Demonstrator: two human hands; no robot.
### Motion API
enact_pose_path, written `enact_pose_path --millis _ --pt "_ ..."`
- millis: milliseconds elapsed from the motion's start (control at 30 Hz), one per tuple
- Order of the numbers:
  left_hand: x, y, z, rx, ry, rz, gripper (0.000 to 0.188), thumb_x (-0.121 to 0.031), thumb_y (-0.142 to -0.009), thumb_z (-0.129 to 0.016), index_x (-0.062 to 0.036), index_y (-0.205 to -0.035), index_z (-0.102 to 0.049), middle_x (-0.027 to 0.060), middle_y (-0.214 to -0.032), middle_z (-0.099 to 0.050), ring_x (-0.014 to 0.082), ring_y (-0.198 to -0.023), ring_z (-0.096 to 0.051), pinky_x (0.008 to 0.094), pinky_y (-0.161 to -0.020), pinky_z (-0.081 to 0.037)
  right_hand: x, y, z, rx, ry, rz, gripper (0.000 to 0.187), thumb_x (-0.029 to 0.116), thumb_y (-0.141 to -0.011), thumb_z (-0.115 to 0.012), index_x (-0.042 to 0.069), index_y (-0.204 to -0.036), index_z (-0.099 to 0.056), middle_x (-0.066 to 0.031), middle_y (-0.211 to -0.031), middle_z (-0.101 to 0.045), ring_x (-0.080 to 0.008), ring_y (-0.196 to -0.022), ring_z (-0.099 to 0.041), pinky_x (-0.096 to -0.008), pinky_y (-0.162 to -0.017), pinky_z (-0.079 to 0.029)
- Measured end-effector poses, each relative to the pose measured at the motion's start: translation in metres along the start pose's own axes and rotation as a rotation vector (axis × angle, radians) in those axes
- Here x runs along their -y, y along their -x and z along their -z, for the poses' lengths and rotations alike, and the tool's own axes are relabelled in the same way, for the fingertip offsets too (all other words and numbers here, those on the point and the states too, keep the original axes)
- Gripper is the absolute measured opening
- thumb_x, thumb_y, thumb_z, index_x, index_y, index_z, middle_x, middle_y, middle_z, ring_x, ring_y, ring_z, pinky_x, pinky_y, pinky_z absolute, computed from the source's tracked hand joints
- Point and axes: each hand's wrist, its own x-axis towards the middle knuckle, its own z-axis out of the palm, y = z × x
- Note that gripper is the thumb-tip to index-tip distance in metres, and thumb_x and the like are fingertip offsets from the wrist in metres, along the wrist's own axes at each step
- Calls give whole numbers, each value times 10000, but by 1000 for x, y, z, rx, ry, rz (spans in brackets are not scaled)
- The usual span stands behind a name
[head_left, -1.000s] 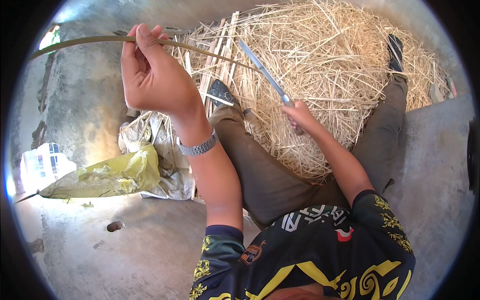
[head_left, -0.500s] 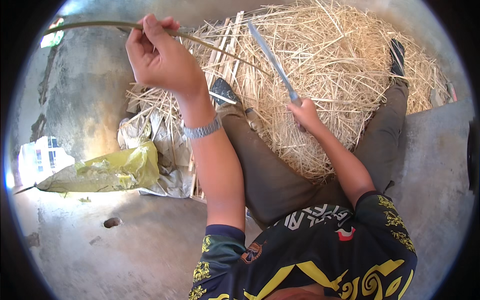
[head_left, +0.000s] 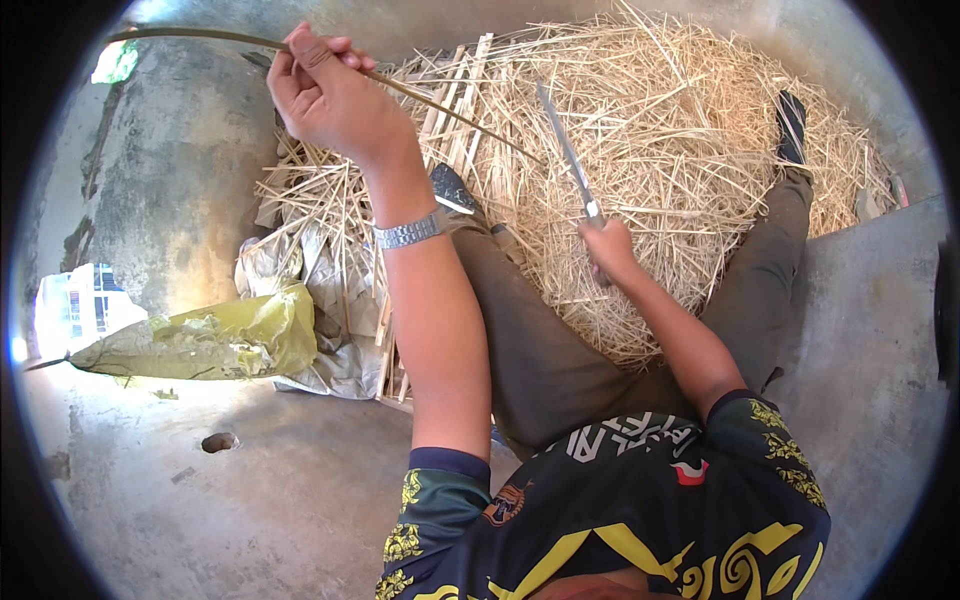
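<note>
My left hand (head_left: 345, 110), raised at the upper left, is closed in a pinch on a long, thin greenish-brown bamboo strip (head_left: 450, 108). One end of the strip runs off to the left edge; the other slopes down to the right, its tip near the knife blade. In my right hand (head_left: 610, 248), fingers wrapped round the handle, is a long straight-bladed knife (head_left: 566, 146) pointing up and slightly left. Between the blade and the strip's tip I cannot make out any contact.
A big heap of pale shavings (head_left: 690, 110) lies between and beyond my outstretched legs (head_left: 540, 330). Wooden slats (head_left: 468, 110) lie by my left foot. A yellow sack (head_left: 250, 335) and greyish sheeting (head_left: 335, 362) rest at the left. The concrete floor (head_left: 300, 490) has a small hole (head_left: 220, 442).
My left hand and the strip have shifted slightly right, the strip's tip lower. The knife blade has moved a little right and down, with my right hand slightly lower.
</note>
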Motion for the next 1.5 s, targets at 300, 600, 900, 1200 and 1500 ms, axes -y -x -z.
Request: enact_pose_path --millis 300,600,900,1200,1500 --pt "-3 -4 -6 223 277 234 328 -381 -1090 -460 -59 -1047 -506 5 -788 -421 128 -713 -389 295 -662 -362 -15 -14 -6 48 -327 242 223 73 -873 -608 71 -674 -507 -16 -471 -464 -107 -333 -409 -296 -319 -344" --pt "8 -11 15 240 195 131 323 -395 -1086 -469 -98 -960 -490 7 -822 -428 132 -757 -386 314 -702 -374 -11 -2 13 -131 248 226 255 166 -844 -670 27 -650 -580 -42 -570 -575 -155 -517 -545 -361 -516 -425" --pt "6 3 -12 304 164 116 309 -383 -1079 -498 -96 -965 -475 4 -831 -420 130 -761 -381 313 -704 -374 -33 -34 -5 101 -64 276 193 168 -860 -658 25 -744 -599 -48 -593 -581 -165 -479 -514 -363 -493 -428" --pt "7 2 -7 267 145 103 295 -368 -1091 -479 -106 -955 -470 0 -819 -418 122 -748 -379 304 -696 -377 -48 -26 11 -23 288 269 273 214 -856 -672 39 -657 -608 -47 -564 -567 -183 -514 -548 -382 -529 -432" --pt "5 10 -21 260 130 85 296 -354 -1096 -468 -96 -951 -464 9 -814 -420 127 -743 -390 305 -692 -385 -51 -47 7 63 41 154 240 192 -922 -644 55 -736 -584 -25 -628 -542 -107 -488 -479 -297 -435 -381"
